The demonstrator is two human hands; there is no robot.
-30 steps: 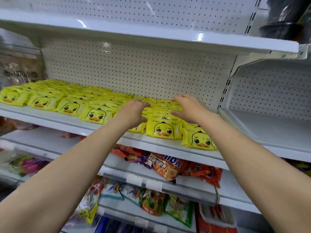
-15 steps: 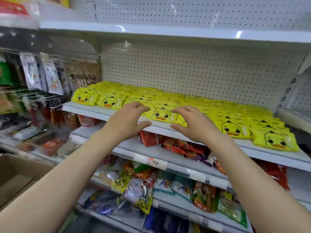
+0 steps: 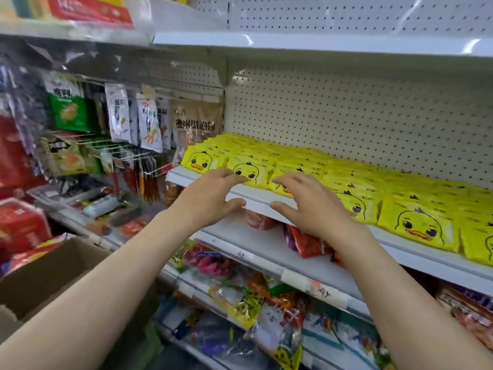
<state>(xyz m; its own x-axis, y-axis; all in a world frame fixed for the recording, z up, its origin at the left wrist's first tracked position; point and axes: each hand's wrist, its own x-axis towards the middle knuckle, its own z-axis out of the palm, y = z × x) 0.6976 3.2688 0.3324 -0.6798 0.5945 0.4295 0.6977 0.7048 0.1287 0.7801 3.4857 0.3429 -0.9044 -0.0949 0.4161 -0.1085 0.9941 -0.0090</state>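
Both spread wide and empty, left hand (image 3: 210, 198) and right hand (image 3: 306, 206) sit at the shelf (image 3: 256, 201) lip before the front-row yellow duck packets (image 3: 252, 170); best to lay flat fingers on neighbouring faces and nudge them square, gently, lest stacks slide off.

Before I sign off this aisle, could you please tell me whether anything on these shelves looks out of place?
The yellow duck packets lie in even rows, nothing askew. The shelf below looks untidy: a few red packets lie crumpled at odd angles beside a long bare stretch.
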